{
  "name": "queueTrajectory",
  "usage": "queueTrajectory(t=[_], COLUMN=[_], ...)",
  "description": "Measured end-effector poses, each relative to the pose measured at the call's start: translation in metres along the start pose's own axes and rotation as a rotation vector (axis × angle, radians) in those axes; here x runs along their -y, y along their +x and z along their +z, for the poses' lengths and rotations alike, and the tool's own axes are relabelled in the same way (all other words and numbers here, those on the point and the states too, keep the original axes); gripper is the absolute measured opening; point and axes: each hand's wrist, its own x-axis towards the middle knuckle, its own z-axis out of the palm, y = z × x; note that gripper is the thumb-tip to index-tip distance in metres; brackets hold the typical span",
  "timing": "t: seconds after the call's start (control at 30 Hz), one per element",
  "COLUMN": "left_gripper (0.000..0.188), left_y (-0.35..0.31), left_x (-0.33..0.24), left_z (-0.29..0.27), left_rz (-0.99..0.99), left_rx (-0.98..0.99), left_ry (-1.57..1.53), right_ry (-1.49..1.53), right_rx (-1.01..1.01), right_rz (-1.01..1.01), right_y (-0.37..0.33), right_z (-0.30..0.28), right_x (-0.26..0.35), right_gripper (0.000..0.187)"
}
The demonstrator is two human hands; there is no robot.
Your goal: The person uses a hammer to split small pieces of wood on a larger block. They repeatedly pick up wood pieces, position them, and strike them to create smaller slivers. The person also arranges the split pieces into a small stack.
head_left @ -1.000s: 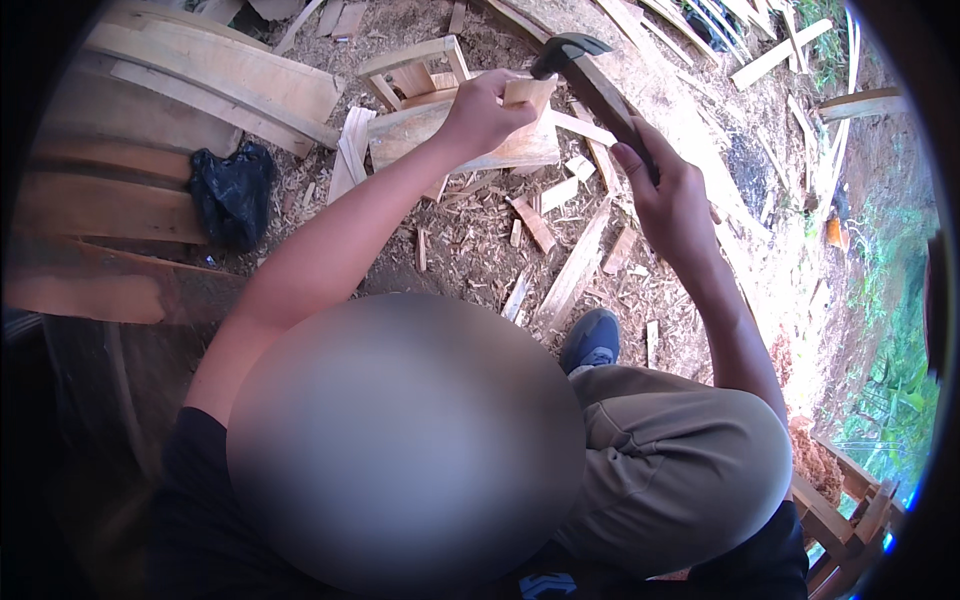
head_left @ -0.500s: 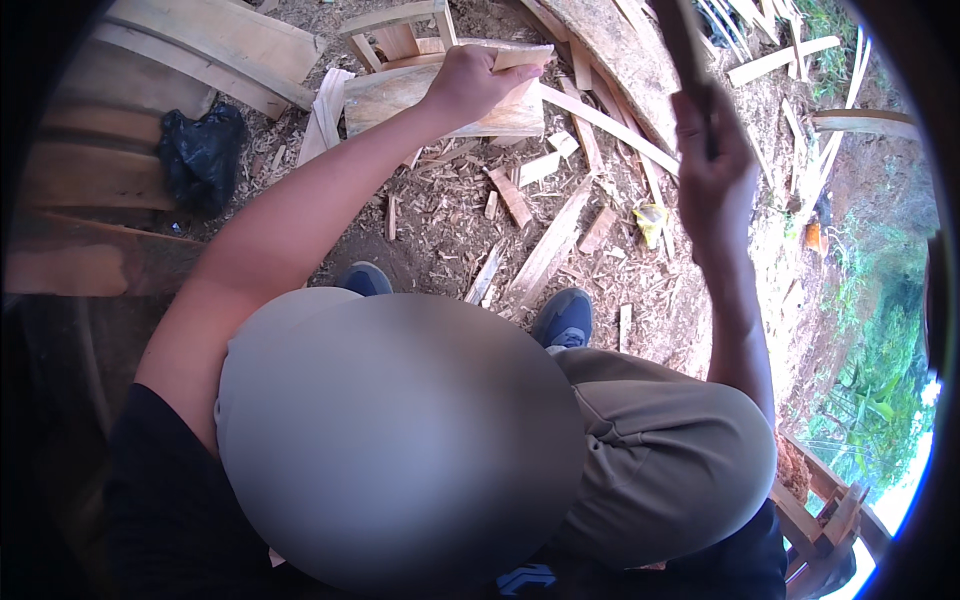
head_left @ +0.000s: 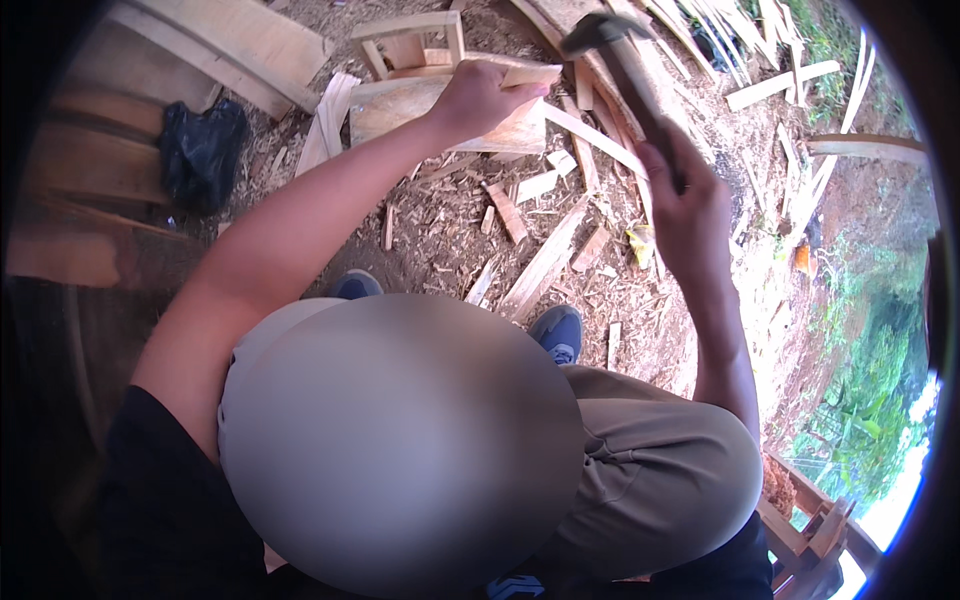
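My left hand (head_left: 478, 103) is closed around a small wooden piece (head_left: 534, 76), whose end sticks out past the thumb. Beneath that hand lies a broad wooden board (head_left: 390, 112) on the ground. To the right, my right hand (head_left: 692, 212) grips the handle of a hammer (head_left: 640, 98). The hammer's dark head (head_left: 598, 34) is raised up and to the left, apart from the wooden piece. Most of what the left fingers cover is hidden.
A small wooden frame (head_left: 410, 27) stands just beyond the board. Offcuts (head_left: 548, 255) and shavings litter the ground. Stacked planks (head_left: 205, 50) and a black plastic bag (head_left: 202, 155) are at the left. Long thin strips (head_left: 765, 40) lie at the far right.
My right hand has moved left and slightly down with the hammer, and the hammer's head has come into view. My left hand keeps its grip on the wooden piece; the view has shifted slightly.
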Motion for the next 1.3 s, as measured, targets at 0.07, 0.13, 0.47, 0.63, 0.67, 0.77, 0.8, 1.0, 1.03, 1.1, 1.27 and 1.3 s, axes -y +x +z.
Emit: queueTrajectory(t=[0.07,0.13,0.47,0.63,0.67,0.77,0.8,1.0,1.03,1.1,1.27,1.3], left_gripper=[0.045,0.043,0.033,0.029,0.028,0.029,0.029,0.026,0.026,0.034,0.047,0.046], left_y=[0.001,0.002,-0.002,0.0,-0.002,0.001,-0.001,-0.003,0.0,0.004,-0.004,-0.004], left_x=[-0.005,-0.015,0.009,-0.001,-0.002,-0.012,-0.01,-0.005,-0.009,-0.002,0.004,-0.003], left_z=[-0.002,-0.01,0.004,0.0,-0.002,-0.003,-0.002,-0.006,-0.009,0.004,-0.003,0.0], left_rz=[-0.002,-0.094,0.088,0.01,-0.014,0.115,0.112,-0.04,-0.017,0.19,-0.011,0.032], left_rx=[0.015,0.061,-0.031,0.002,-0.001,0.0,-0.035,0.049,0.051,-0.121,-0.035,-0.089], left_ry=[-0.076,-0.041,-0.001,0.007,0.017,-0.025,-0.063,-0.011,0.023,-0.097,-0.083,-0.101], right_ry=[0.04,0.096,0.045,0.118,0.182,0.008,-0.067,0.081,0.006,-0.055,0.107,0.019], right_rx=[-0.089,-0.016,0.14,-0.054,-0.075,0.095,0.057,0.085,0.175,0.103,0.113,0.243], right_rz=[0.126,0.106,0.115,0.07,0.134,-0.028,-0.135,0.077,0.052,-0.039,0.084,0.147], right_y=[-0.003,-0.001,0.001,-0.002,0.0,0.0,0.004,0.002,0.0,-0.006,-0.004,0.0], right_z=[-0.008,-0.004,-0.001,-0.002,-0.001,0.004,0.008,0.002,0.005,0.013,0.008,0.003], right_x=[0.016,0.017,0.018,0.023,0.023,0.007,0.011,0.025,0.017,0.006,0.026,0.029], right_gripper=[0.038,0.037,0.043,0.038,0.037,0.037,0.036,0.038,0.038,0.038,0.036,0.037])
